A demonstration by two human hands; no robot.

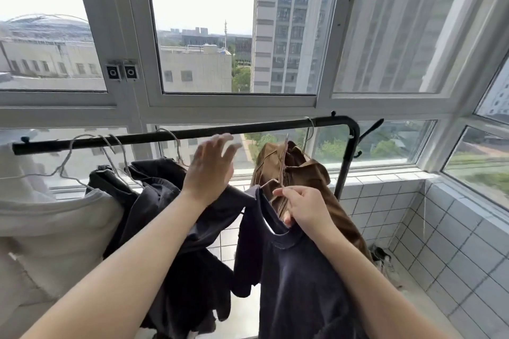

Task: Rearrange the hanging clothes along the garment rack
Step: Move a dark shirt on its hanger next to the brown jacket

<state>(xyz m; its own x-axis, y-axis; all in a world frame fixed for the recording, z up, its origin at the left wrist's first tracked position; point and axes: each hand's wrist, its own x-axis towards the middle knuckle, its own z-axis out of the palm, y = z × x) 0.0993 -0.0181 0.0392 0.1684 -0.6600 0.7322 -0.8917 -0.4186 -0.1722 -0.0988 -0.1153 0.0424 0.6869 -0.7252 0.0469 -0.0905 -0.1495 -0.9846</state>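
Note:
A black garment rack point(248, 127) runs across in front of the window. On wire hangers hang a white shirt point(55, 217) at the left, black clothes point(154, 190) in the middle and a brown garment point(305, 173) at the right end. My right hand point(303, 208) grips the wire hanger point(281, 173) of a dark navy T-shirt point(297, 283), held below the bar, off the rack. My left hand point(210, 164) is raised with fingers spread just below the bar, between the black clothes and the brown garment, holding nothing.
The rack's right post point(345, 170) stands close to the white tiled wall point(440, 228) and sill. Window frames point(220, 102) lie right behind the bar. A dark bundle point(381, 254) lies on the tiled ledge at the right.

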